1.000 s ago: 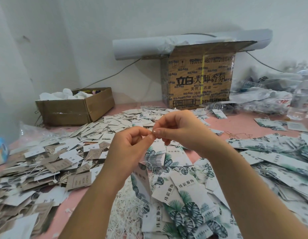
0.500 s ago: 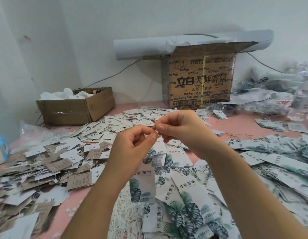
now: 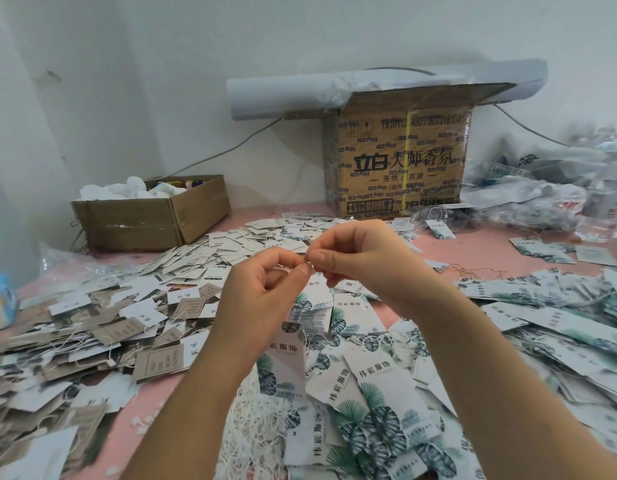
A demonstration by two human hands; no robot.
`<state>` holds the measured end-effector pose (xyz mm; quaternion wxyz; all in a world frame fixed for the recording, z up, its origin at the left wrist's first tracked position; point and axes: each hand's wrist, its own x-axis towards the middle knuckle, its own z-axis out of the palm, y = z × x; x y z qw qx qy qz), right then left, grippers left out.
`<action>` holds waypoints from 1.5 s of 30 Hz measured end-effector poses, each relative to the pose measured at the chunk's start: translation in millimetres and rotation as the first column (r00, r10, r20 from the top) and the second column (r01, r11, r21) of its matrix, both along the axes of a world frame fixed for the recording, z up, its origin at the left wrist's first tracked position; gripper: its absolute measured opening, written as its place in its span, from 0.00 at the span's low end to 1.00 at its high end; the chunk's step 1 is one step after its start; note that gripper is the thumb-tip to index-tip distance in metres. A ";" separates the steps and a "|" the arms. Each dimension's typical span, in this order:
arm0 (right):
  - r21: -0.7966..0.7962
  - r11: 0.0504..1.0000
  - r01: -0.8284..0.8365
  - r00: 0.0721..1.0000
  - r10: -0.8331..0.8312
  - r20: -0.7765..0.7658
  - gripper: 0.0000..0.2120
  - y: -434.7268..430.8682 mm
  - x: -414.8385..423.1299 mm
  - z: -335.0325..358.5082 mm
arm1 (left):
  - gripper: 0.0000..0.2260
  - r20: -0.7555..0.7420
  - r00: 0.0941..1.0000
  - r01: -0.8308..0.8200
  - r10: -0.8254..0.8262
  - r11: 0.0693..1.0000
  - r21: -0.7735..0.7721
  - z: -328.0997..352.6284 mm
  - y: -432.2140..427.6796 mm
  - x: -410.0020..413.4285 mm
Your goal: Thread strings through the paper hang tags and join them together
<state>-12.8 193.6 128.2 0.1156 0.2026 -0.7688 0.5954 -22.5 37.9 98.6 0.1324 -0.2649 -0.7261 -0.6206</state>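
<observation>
Both hands are up over the middle of the pink tabletop, fingertips meeting. The left hand has thumb and forefinger pinched on a thin pale string, and the right hand comes in from 2 o'clock to nip the same string. It is so fine that I can barely see it between the nails.

A white paper hang tag with a green leaf print dangles below the left hand toward 6 o'clock, its top hidden behind the palm. I reckon it is held aloft so it hangs free of the clutter while the string is worked through or tied.

Supplies lie within easy reach. A tangle of loose white strings sits at 6 o'clock, and a heap of matching leaf-print tags spreads from 5 to 3 o'clock. A drift of plain brown and white card tags, many already showing strings, lies at 9 o'clock.

The leaf tags carry four bold characters that I read as 玮宸服饰. The brown ones bear English print, upside down and too small to trust.

At 12 o'clock a tall printed cardboard carton reads 立白 大师香氛 over 天然…衣液, with a yellow strap crossing the middle. A long roll of white paper lies across its top. A low open cardboard box with white wadding inside stands at 10 o'clock.
</observation>
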 end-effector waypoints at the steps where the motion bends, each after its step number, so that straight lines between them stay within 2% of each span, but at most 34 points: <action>1: 0.002 1.000 0.001 1.000 0.000 -0.006 0.07 -0.3 -0.3 -0.5 | 0.04 0.000 1.000 0.004 -0.004 1.000 0.003 -0.1 -0.3 -0.1; 7: -0.124 0.992 0.004 1.000 -0.002 0.020 0.05 -1.4 -2.4 -4.2 | 0.04 -0.004 1.000 0.002 -0.001 0.999 0.034 -0.6 -2.2 -2.9; 15: -0.096 0.990 -0.107 0.993 0.112 0.040 0.09 -3.9 1.2 -1.2 | 0.10 0.032 0.999 0.019 -0.022 0.997 0.081 3.4 -5.7 -1.6; 24: -0.134 0.983 -0.126 0.991 0.131 0.027 0.08 -9.1 2.8 -1.3 | 0.12 0.073 0.997 0.033 -0.040 0.994 0.105 4.0 -6.9 -2.3; 28: -0.164 0.975 -0.148 0.987 0.155 0.031 0.04 -11.1 4.9 0.1 | 0.15 0.096 0.995 0.025 -0.038 0.992 0.126 1.5 -8.6 -4.3; 30: -0.139 0.983 -0.120 0.992 0.122 0.011 0.05 -14.4 4.8 -0.1 | 0.16 0.107 0.994 0.007 -0.023 0.989 0.149 -0.3 -9.2 -6.5; 32: -0.047 0.997 -0.060 0.998 0.060 -0.003 0.09 -18.0 3.6 -1.3 | 0.16 0.122 0.993 -0.017 -0.002 0.988 0.156 -2.2 -9.6 -9.1; 35: 0.047 0.998 -0.039 0.998 0.036 0.055 0.11 -21.0 2.2 -3.0 | 0.18 0.160 0.987 -0.032 0.013 0.993 0.117 -6.0 -8.7 -12.1; 39: 0.027 0.999 -0.044 0.993 0.041 0.106 0.11 -18.9 1.3 -4.2 | 0.18 0.198 0.980 0.013 -0.020 0.999 0.034 -10.0 -5.9 -12.9; 42: 0.073 0.997 0.028 0.994 -0.035 0.100 0.12 -17.6 -0.4 -4.8 | 0.21 0.239 0.971 0.041 -0.023 0.997 -0.072 -12.5 -6.9 -13.5; 45: 0.040 0.996 0.080 0.991 -0.084 0.107 0.12 -13.5 -0.9 -2.5 | 0.22 0.256 0.966 0.102 -0.039 0.966 -0.236 -13.4 -12.7 -14.4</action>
